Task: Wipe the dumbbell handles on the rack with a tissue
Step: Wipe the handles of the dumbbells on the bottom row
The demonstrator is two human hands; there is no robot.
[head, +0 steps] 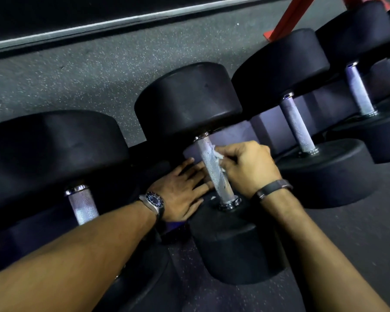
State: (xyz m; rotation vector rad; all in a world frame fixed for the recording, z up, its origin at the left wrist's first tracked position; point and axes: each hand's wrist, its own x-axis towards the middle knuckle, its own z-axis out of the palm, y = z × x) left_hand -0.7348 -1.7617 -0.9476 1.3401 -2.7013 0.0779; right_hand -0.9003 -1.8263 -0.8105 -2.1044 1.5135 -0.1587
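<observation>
Tissue on the middle dumbbell's handle

The right hand (245,164) pinches a crumpled tissue (218,155) against the knurled handle (213,167) of the racked dumbbell; the left hand (181,190) lies flat beside it, fingers straight. To my eye, wrapping the tissue around and stroking collar to collar would clean it best.

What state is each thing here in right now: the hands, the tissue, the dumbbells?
Right hand: fingers curled round the tissue.
Tissue: crumpled, pressed against the handle.
Handle: being wiped.
Left hand: flat, fingers straight, beside the handle.
Other dumbbells: racked, untouched.
</observation>
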